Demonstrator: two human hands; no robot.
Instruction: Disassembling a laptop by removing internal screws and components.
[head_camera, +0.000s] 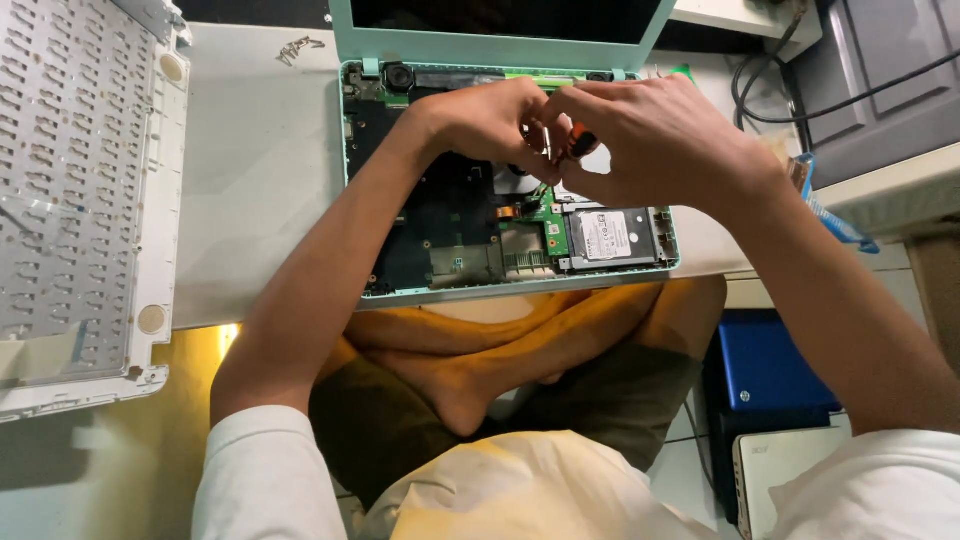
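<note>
An opened mint-green laptop (372, 130) lies on a low white table (260, 160), its circuit board and silver hard drive (610, 236) exposed. Both hands meet over the laptop's middle. My right hand (660, 140) grips a small screwdriver (578, 142) with an orange-and-black handle, its thin shaft pointing down at the board. My left hand (495, 115) is curled beside it, fingertips touching the screwdriver's shaft near the tip. What the tip touches is hidden by the fingers.
The removed white keyboard cover (80, 200) lies upside down at the left. A few small screws (300, 47) rest on the table near the hinge. Black cables (770, 100) run at the right; a blue box (770, 365) and a white laptop (780, 465) sit on the floor.
</note>
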